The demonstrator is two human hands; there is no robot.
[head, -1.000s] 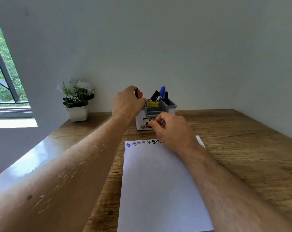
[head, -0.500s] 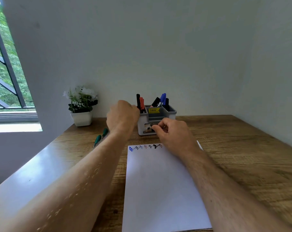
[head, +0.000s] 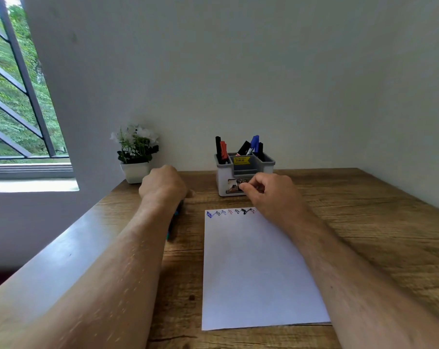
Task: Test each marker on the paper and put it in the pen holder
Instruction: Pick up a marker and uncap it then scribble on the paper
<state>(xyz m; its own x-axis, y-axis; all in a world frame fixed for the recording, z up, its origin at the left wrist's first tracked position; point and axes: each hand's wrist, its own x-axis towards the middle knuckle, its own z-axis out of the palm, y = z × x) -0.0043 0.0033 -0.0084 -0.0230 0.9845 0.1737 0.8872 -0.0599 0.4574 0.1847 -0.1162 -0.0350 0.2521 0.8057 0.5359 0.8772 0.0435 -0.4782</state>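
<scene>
- Your left hand (head: 163, 183) is curled down on the worktop (head: 364, 222), probably going for the green markers (head: 174, 222) tucked under your wrist. I can't tell if it's gripping one yet.
- Your right hand (head: 271, 195) is pinched shut just in front of the pen holder (head: 243, 172); what it holds is too small to make out.
- Holder's close behind the paper (head: 253, 268), handy for dropping in after each scribble (head: 231, 212).
</scene>
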